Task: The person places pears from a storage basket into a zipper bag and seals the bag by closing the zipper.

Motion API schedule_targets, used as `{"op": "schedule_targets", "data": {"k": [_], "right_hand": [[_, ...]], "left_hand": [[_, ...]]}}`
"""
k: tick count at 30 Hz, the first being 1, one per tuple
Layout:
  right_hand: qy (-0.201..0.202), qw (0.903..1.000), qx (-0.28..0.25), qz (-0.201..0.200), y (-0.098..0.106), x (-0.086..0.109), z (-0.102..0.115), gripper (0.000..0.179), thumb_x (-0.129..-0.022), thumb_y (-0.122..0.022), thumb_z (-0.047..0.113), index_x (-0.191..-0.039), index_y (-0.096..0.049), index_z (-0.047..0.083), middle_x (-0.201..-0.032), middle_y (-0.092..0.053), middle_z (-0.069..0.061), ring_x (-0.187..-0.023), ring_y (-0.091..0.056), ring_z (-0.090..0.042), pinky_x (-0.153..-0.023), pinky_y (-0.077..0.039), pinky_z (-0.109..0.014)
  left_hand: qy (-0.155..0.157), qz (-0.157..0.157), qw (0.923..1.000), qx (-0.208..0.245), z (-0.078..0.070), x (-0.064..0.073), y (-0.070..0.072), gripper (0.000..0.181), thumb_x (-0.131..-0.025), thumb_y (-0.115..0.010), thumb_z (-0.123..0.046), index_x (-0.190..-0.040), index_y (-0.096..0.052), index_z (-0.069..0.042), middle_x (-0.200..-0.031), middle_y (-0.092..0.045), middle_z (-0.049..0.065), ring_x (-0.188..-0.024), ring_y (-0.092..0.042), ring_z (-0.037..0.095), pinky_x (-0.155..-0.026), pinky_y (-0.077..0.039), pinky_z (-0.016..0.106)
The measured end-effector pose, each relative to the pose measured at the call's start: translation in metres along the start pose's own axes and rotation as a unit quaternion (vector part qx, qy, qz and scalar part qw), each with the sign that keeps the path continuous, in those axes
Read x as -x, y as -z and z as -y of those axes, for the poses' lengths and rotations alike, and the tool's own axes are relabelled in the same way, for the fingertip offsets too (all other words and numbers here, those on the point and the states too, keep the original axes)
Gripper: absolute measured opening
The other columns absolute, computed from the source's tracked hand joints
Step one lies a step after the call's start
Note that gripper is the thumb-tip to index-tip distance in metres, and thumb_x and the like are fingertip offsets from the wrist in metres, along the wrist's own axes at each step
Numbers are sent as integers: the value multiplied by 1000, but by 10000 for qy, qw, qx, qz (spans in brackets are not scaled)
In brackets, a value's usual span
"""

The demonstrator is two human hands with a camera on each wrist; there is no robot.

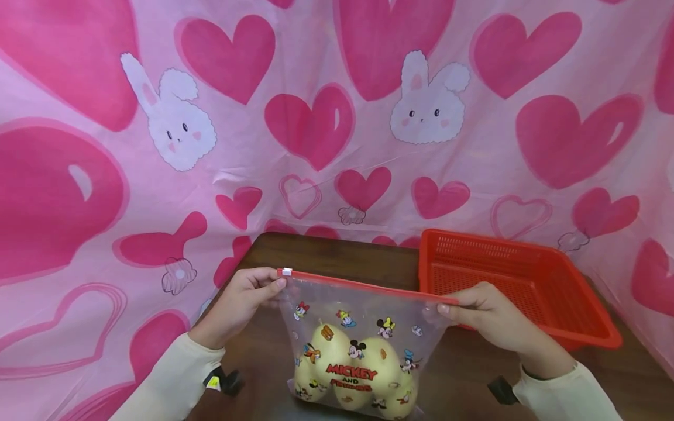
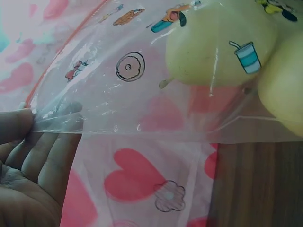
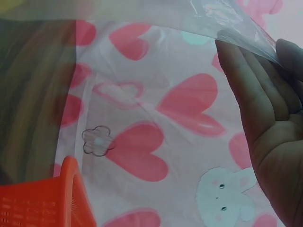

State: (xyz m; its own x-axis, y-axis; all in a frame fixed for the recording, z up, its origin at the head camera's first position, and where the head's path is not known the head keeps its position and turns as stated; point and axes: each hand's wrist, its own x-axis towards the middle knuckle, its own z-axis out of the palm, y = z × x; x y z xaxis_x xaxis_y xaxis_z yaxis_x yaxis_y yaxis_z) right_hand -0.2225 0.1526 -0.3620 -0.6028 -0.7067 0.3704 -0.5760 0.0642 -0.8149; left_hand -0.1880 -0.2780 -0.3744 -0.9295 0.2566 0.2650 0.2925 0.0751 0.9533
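Observation:
A clear zip bag (image 1: 363,316) printed with cartoon characters hangs between my two hands. Several pale yellow pears (image 1: 376,359) sit in its lower part; in the left wrist view one pear (image 2: 213,52) shows a short stem. My left hand (image 1: 247,295) pinches the bag's upper left corner between thumb and fingers, beside the white slider (image 1: 286,272). With thumb and fingers my right hand (image 1: 481,313) pinches the upper right corner at the end of the red zip strip (image 1: 363,285). The strip is stretched between both hands.
An orange-red plastic basket (image 1: 526,280) with perforated walls stands at the right on the dark wooden table (image 1: 326,248). A pink cloth (image 1: 368,158) with hearts and rabbits hangs behind the table and along its sides.

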Motion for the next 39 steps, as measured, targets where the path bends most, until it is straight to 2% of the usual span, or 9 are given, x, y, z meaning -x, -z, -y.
{"op": "schedule_targets", "data": {"k": [5,9,17,24,28,31,39], "right_hand": [[-803,9962,214,-258,6,-9,-5,21,-95,-62,4,-113,-72,1,-95,-74,-5,-85,-70,-24,-72,-58,-38],[-1170,9919,295,-397,9,-13,-9,21,-95,-64,11,-111,-73,3,-94,-74,-5,-86,-68,-24,-74,-58,-38],[-1486,9878,256,-397,17,-22,-19,23,-95,-64,18,-112,-73,6,-97,-73,-7,-88,-67,-26,-75,-57,-48],[-1566,9868,-49,-414,22,-31,-34,25,-96,-63,19,-114,-72,5,-98,-72,-11,-90,-68,-30,-77,-57,-43],[-1783,9826,-145,-506,25,-36,-42,28,-95,-65,24,-114,-72,4,-98,-72,-13,-91,-67,-32,-79,-57,-45],[-1979,9782,-129,-609,26,-42,-49,32,-93,-67,29,-114,-72,5,-96,-72,-13,-90,-68,-32,-80,-56,-46],[-2196,9731,-50,-697,30,-58,-61,34,-90,-71,33,-112,-73,7,-96,-72,-12,-90,-68,-30,-80,-56,-45]], "left_hand": [[75,9,9998,176,10,-13,3,21,-96,-60,-7,-106,-62,12,-98,-72,14,-86,-71,29,-77,-57,44],[86,12,9996,275,13,-19,3,22,-96,-61,-7,-106,-61,12,-97,-73,12,-84,-71,27,-77,-57,44],[350,-108,9981,497,18,-32,4,19,-96,-62,-8,-102,-62,10,-97,-73,10,-83,-71,23,-77,-57,45],[511,-151,9976,446,26,-42,7,26,-97,-61,-10,-107,-60,14,-97,-73,11,-84,-71,24,-79,-56,45],[589,-137,9969,499,28,-47,8,26,-97,-61,-10,-108,-60,14,-97,-72,11,-83,-71,25,-79,-57,43],[682,-157,9957,610,31,-51,9,23,-97,-61,-10,-107,-63,11,-96,-72,10,-82,-71,24,-78,-57,42],[845,-272,9937,690,41,-61,12,18,-96,-62,-12,-104,-67,3,-95,-72,8,-83,-71,22,-78,-57,40]]}}
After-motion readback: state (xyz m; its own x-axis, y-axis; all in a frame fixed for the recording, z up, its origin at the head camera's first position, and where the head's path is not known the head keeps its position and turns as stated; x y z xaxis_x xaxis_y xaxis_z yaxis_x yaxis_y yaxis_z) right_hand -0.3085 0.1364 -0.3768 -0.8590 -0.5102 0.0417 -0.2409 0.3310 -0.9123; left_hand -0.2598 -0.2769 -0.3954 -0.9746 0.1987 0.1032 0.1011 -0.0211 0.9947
